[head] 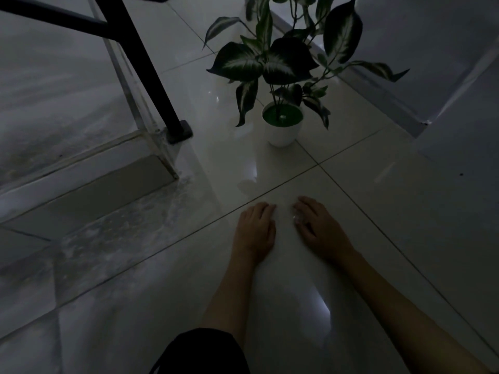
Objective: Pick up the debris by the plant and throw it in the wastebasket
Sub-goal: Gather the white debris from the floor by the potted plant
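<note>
The view is very dim. A plant (280, 63) with dark, white-veined leaves stands in a white pot (282, 133) on the glossy tiled floor. In front of the pot, both hands rest low on the tile, a short gap apart. My left hand (255, 230) lies palm down with its fingers curved onto the floor. My right hand (317, 228) has its fingers curled inward, and small pale bits of debris (295, 215) show at its fingertips. Faint pale specks lie on the tile between the hands. No wastebasket is in view.
A black metal railing post (151, 74) with a foot plate stands left of the pot, beside a glass panel and a stair edge (89, 168). A wall and baseboard (405, 114) run along the right. Pale floor tiles (378, 201) surround the hands.
</note>
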